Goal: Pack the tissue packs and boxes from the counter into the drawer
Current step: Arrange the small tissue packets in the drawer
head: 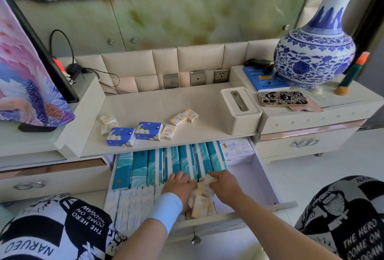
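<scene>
In the near, pulled-out white drawer [265, 178], the left hand [179, 187] rests loosely open against a pile of small cream tissue packs [202, 205], and the right hand [225, 185] pinches the pile's top pack. Just beyond stands a row of teal-and-white tissue packs [166, 166]. Farther, on the cream surface [145, 105], lie two blue flowered tissue packs [120, 137], five loose cream packs [178, 119] and, right, a white tissue box [239, 110].

A cream padded cabinet [291, 149] stands against a green marbled wall [187, 16], white floor [311, 176] beside.
</scene>
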A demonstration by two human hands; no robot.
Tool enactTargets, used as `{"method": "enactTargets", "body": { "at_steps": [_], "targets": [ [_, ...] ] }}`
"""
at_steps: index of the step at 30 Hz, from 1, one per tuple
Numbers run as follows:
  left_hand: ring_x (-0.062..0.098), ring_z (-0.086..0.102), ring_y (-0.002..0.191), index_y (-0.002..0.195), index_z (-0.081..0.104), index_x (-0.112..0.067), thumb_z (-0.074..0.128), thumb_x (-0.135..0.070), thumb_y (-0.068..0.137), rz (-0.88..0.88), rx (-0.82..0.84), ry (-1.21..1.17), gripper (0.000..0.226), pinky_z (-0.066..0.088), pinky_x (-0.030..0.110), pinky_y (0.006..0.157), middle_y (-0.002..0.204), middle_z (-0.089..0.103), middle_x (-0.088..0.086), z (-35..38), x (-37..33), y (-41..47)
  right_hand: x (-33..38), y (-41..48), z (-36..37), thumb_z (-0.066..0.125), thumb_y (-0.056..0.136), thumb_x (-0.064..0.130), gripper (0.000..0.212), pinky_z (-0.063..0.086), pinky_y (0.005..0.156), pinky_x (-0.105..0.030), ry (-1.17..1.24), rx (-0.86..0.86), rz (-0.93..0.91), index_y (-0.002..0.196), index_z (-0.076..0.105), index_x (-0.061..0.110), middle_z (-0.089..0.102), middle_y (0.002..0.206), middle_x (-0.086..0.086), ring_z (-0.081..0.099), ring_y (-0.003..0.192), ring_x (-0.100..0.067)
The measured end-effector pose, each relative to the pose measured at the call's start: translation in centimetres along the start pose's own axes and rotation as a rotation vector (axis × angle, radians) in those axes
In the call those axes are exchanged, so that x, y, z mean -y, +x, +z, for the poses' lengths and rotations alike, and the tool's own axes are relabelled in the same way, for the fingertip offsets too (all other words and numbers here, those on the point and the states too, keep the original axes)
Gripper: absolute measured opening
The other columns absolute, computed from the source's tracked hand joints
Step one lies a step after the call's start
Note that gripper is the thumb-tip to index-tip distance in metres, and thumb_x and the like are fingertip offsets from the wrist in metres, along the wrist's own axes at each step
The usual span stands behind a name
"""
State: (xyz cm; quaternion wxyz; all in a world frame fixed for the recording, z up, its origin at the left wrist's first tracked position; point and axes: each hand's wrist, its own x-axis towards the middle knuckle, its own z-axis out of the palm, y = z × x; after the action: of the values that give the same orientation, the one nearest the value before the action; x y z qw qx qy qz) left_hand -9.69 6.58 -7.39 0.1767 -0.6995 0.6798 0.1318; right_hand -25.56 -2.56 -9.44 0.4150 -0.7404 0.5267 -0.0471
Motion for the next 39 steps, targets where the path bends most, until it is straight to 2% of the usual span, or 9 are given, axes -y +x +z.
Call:
{"method": "enactTargets", "body": {
  "at_steps": [3,5,13,19,24,28,33,37,39],
  "targets": [
    [0.028,0.03,0.127,0.134,0.051,-0.021,0.056,-0.066,0.078,-0.128,-0.006,-0.013,0.072,0.024,0.041,0.108,0.135,0.04,0.006,0.2,0.1,0.2,-0.4,0.2,0.3,0.06,0.092,0.014,0.043,0.041,0.103,-0.025,-0.038,-0.016,-0.028,0.135,0.059,0.019,0.053,0.129,-0.008,0.053,0.121,-0.025],
    [0.027,0.031,0.124,0.128,0.055,-0.02,0.055,-0.073,0.075,-0.169,-0.045,-0.013,0.075,0.025,0.041,0.107,0.131,0.041,0.004,0.3,0.3,0.2,-0.6,0.3,0.7,0.062,0.093,0.014,0.041,0.041,0.105,-0.025,-0.046,0.01,-0.042,0.134,0.06,0.019,0.052,0.131,-0.007,0.052,0.123,-0.024],
    [0.025,0.034,0.122,0.131,0.048,-0.026,0.066,-0.06,0.076,-0.139,-0.127,-0.076,0.067,0.03,0.039,0.102,0.129,0.042,0.001,0.4,0.5,0.3,-0.4,0.3,2.2,0.057,0.096,0.014,0.036,0.037,0.094,-0.014,-0.217,-0.087,-0.261,0.131,0.063,0.017,0.048,0.119,-0.004,0.057,0.107,-0.02],
    [0.025,0.037,0.124,0.136,0.048,-0.026,0.066,-0.047,0.083,-0.125,-0.107,-0.121,0.06,0.03,0.039,0.104,0.133,0.044,0.001,0.8,0.5,0.2,-0.2,0.3,1.8,0.052,0.098,0.019,0.03,0.052,0.095,-0.033,-0.485,-0.088,-0.406,0.125,0.062,0.027,0.057,0.116,0.0,0.063,0.103,-0.022],
    [0.025,0.038,0.123,0.135,0.051,-0.027,0.067,-0.044,0.085,-0.112,-0.119,-0.181,0.055,0.037,0.038,0.099,0.133,0.044,-0.001,1.1,0.7,-0.1,-0.3,0.3,2.0,0.055,0.097,0.019,0.023,0.052,0.094,-0.035,-0.559,-0.048,-0.439,0.116,0.065,0.023,0.054,0.114,0.0,0.061,0.1,-0.022],
    [0.023,0.037,0.123,0.135,0.052,-0.028,0.066,-0.043,0.086,-0.106,-0.143,-0.195,0.053,0.037,0.036,0.098,0.133,0.044,-0.003,1.5,0.4,-0.1,-0.4,0.3,2.4,0.057,0.096,0.014,0.025,0.05,0.096,-0.032,-0.511,-0.023,-0.427,0.119,0.065,0.019,0.048,0.115,-0.003,0.061,0.095,-0.025],
    [0.021,0.035,0.125,0.137,0.05,-0.032,0.067,-0.04,0.086,-0.073,-0.113,-0.246,0.055,0.039,0.035,0.101,0.134,0.042,-0.005,1.3,1.3,-0.3,-0.4,0.6,1.2,0.054,0.096,0.007,0.038,0.041,0.111,-0.031,-0.222,-0.011,-0.265,0.13,0.062,0.021,0.059,0.13,-0.001,0.054,0.121,-0.019],
    [0.022,0.037,0.123,0.139,0.047,-0.032,0.065,-0.042,0.087,-0.072,-0.136,-0.211,0.056,0.038,0.037,0.1,0.134,0.043,-0.004,1.6,1.3,-0.4,-0.2,0.1,0.5,0.056,0.096,0.013,0.021,0.049,0.1,-0.029,-0.108,-0.097,-0.177,0.114,0.066,0.019,0.062,0.117,0.002,0.055,0.112,-0.014],
    [0.024,0.037,0.122,0.137,0.048,-0.031,0.063,-0.041,0.089,-0.086,-0.142,-0.185,0.052,0.037,0.038,0.1,0.133,0.043,-0.002,1.7,0.9,-0.3,-0.1,-0.4,0.7,0.056,0.094,0.02,0.02,0.05,0.098,-0.031,-0.123,-0.083,-0.137,0.114,0.061,0.02,0.063,0.111,0.002,0.058,0.106,-0.016]
  ]
}}
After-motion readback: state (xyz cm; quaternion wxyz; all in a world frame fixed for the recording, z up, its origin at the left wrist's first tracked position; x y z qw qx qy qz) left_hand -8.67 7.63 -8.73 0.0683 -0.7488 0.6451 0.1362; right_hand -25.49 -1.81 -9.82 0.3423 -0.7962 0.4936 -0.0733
